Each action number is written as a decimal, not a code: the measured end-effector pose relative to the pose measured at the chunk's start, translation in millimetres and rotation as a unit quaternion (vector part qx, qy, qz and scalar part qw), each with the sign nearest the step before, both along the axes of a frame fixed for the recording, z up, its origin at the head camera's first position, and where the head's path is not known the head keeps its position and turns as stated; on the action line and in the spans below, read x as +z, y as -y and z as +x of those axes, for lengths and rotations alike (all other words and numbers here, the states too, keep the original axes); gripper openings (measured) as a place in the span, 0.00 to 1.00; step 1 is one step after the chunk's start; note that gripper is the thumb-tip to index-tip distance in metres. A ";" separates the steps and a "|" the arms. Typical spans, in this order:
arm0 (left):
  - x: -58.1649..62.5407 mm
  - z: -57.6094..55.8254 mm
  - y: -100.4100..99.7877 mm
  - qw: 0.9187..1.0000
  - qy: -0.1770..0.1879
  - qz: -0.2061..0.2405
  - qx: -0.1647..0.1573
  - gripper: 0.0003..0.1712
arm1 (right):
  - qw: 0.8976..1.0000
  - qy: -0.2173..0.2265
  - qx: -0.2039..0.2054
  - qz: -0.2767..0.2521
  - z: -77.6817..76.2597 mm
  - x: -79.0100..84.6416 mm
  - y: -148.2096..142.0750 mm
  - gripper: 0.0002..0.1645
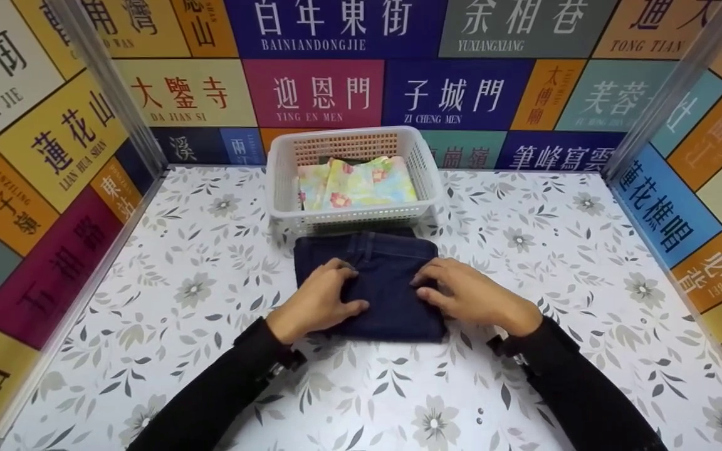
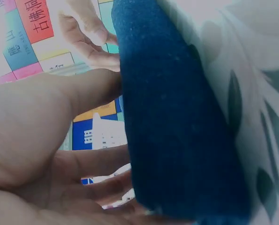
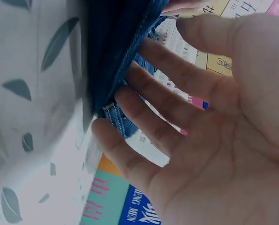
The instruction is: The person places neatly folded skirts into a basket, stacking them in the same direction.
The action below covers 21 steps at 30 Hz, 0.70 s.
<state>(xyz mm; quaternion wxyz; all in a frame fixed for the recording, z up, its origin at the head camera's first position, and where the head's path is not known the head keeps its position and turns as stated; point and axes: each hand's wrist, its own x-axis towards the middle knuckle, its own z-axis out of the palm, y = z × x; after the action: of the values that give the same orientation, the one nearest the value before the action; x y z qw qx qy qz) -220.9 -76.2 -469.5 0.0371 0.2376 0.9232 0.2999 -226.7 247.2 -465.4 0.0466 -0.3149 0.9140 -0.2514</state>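
Note:
A folded pair of dark blue jeans [image 1: 386, 294] lies on the table in front of the person, waistband and belt loop toward the back. On its left part rests the left hand [image 1: 319, 297], fingers spread and thumb pointing inward. The right hand [image 1: 470, 294] touches the right side in much the same way. In the left wrist view, thumb and fingertips of the left hand meet the edge of the denim [image 2: 172, 117]. Extended, slightly bent fingers [image 3: 162, 98] of the right hand lie against the folded layers [image 3: 116, 51] in the right wrist view, its thumb apart from them.
Just behind the jeans stands a white plastic basket [image 1: 355, 213] holding folded pastel floral cloth [image 1: 367, 185]. The table [image 1: 198, 338] has a white cover printed with grey flowers and leaves. Walls with coloured sign panels [image 1: 320, 94] close off the back and both sides.

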 end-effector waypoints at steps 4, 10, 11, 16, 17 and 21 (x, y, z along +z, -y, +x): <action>-2.0 -0.4 7.1 1.000 -0.006 0.019 0.007 0.33 | 0.998 -0.003 -0.031 -0.050 -0.8 -0.4 1.8 0.15; -6.0 0.5 13.4 0.998 0.005 0.054 0.029 0.32 | 0.991 -0.002 -0.083 -0.109 -0.5 -0.3 3.6 0.19; -7.2 0.7 14.1 0.997 0.007 0.061 0.036 0.32 | 0.989 -0.001 -0.093 -0.115 -0.3 0.1 3.2 0.21; -11.6 1.8 17.3 0.994 0.013 0.088 0.062 0.27 | 0.978 0.056 -0.151 -0.132 0.0 2.5 0.1 0.32; -11.0 2.8 17.9 0.994 0.013 0.088 0.066 0.26 | 0.973 0.086 -0.162 -0.141 -0.1 3.1 -0.3 0.34; -7.7 6.1 19.0 0.991 -0.028 0.080 0.101 0.24 | 0.940 0.213 -0.204 -0.174 -0.9 4.4 0.5 0.43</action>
<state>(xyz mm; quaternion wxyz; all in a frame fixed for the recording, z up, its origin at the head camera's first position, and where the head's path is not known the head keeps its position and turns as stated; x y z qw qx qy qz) -214.8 -95.2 -477.2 -0.0387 0.1537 0.9160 0.3685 -227.6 246.7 -461.0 0.1325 -0.0640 0.8696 -0.4713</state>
